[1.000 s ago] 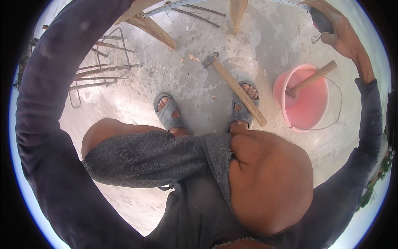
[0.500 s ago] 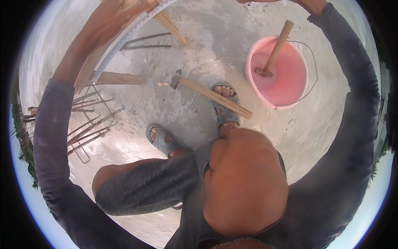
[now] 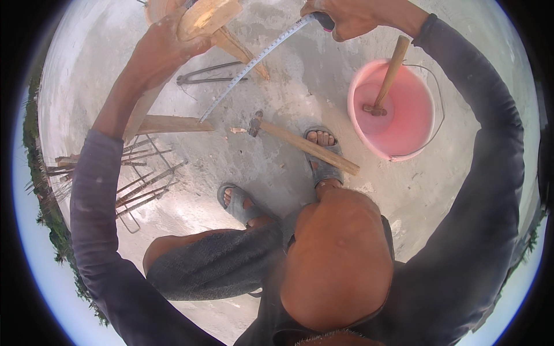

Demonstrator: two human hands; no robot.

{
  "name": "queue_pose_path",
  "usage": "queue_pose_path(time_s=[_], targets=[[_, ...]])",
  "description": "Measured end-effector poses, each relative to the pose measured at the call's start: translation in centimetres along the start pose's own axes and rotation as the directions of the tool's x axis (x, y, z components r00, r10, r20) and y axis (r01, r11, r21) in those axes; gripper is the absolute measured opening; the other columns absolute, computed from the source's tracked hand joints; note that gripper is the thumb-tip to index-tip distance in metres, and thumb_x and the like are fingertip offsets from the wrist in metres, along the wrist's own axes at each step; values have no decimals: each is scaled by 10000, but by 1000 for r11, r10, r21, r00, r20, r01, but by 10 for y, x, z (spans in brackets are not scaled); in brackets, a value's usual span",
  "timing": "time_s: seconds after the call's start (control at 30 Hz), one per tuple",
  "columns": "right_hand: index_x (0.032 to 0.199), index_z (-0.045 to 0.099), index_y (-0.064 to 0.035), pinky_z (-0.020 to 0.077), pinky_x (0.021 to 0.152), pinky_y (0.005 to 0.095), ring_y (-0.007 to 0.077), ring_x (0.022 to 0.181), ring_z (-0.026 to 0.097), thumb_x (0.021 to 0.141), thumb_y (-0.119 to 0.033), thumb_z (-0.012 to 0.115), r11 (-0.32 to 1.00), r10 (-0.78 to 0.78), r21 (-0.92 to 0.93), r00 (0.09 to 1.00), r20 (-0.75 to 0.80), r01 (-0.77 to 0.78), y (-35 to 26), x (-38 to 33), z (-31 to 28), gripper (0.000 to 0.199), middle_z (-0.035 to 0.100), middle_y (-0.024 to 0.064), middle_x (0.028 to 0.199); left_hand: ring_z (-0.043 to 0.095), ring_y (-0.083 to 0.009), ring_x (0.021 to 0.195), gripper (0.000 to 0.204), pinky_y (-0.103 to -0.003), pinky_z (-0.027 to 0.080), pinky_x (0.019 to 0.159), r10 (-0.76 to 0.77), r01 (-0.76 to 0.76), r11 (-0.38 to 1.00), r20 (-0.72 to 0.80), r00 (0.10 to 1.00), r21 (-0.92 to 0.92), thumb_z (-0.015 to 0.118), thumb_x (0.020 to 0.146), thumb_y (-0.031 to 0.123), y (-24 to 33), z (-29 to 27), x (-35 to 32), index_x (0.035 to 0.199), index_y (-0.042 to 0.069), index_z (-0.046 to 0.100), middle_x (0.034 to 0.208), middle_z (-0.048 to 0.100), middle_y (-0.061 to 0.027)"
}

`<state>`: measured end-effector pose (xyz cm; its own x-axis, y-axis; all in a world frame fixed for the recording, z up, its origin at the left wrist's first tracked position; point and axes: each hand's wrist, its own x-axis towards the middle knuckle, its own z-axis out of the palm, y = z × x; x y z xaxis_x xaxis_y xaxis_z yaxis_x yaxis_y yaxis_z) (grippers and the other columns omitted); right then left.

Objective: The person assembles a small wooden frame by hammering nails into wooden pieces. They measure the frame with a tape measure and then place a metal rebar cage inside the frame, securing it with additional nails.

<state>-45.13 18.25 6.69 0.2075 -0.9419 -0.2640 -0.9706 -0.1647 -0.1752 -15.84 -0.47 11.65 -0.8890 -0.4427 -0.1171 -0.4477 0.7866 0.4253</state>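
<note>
Currently left hand (image 3: pixel 164 43) is wrapped around a pale wooden piece (image 3: pixel 209 17) near the top edge of the concrete floor (image 3: pixel 300 86), fingers closed on it. Cut end of the wood faces the camera, light, grainy, roughly rounded. Right hand (image 3: pixel 352 17) is clenched on the dark grip of a handsaw (image 3: pixel 259 57); its long, thin, grey metal blade runs diagonally down-left from the hand to a flat wooden plank (image 3: pixel 167 124) lying on the floor. Cannot tell whether the blade tip touches the plank or just overlaps it in view.

Hard to read: top of the wooden piece is cut off by the frame rim, and so are the right-hand fingertips. A second wooden stick (image 3: pixel 239 49) lies under the held piece, partly hidden by it. Person's knees and dark trousers block the lower middle of the floor.

Other items: hammer (image 3: pixel 300 144) with a metal head and straight wooden handle lies at floor centre, handle end touching the sandalled right foot (image 3: pixel 322 155). Left foot (image 3: pixel 239 202) in a grey sandal just beside. Pink plastic bucket (image 3: pixel 415 144), round, wire handle, stands toward the right edge with a wooden-handled tool (image 3: pixel 388 75) leaning inside. Dark metal pincers (image 3: pixel 210 75) lie near the saw blade. Bent rusty rebar pieces (image 3: pixel 138 184) are heaped at the left edge. Floor is rough, dusty, light grey.
</note>
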Motion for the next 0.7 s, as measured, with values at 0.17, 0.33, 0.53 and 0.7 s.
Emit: queue_pose_path(time_s=[0.17, 0.33, 0.53, 0.7], targets=[[1248, 682, -34, 563, 746, 458, 346, 897, 673, 663, -27, 636, 1000, -26, 10, 988, 150, 25, 28, 26, 99, 587, 672, 157, 968, 699, -244, 1022, 610, -377, 535, 916, -88, 85, 996, 124, 988, 30, 773, 857, 260, 3, -3, 1, 1374, 3, 579, 1141, 716, -145], [1261, 696, -37, 563, 727, 462, 366, 920, 667, 637, -46, 610, 997, -46, 77, 971, 235, 29, 28, 45, 153, 630, 677, 159, 940, 706, -243, 962, 539, -373, 544, 863, -123, 123, 992, 119, 985, 8, 770, 833, 242, 16, -8, -2, 1287, -4, 616, 1061, 727, -150], [1511, 473, -50, 518, 1015, 478, 376, 1267, 565, 781, -276, 808, 944, -54, 322, 996, -66, 73, -20, 55, 105, 834, 560, 222, 1351, 707, -247, 897, 562, -379, 549, 810, -105, 106, 994, 73, 992, -6, 768, 808, 236, 27, -11, -7, 1277, -33, 611, 1033, 726, -168], [1475, 467, -39, 501, 1052, 445, 413, 1219, 596, 778, -409, 874, 715, -51, 628, 919, -391, 307, -82, 82, 47, 888, 609, 223, 1332, 708, -243, 870, 610, -376, 551, 779, -81, 88, 992, 75, 994, -91, 761, 796, 233, 30, -11, -6, 1317, -41, 603, 1018, 725, -175]])
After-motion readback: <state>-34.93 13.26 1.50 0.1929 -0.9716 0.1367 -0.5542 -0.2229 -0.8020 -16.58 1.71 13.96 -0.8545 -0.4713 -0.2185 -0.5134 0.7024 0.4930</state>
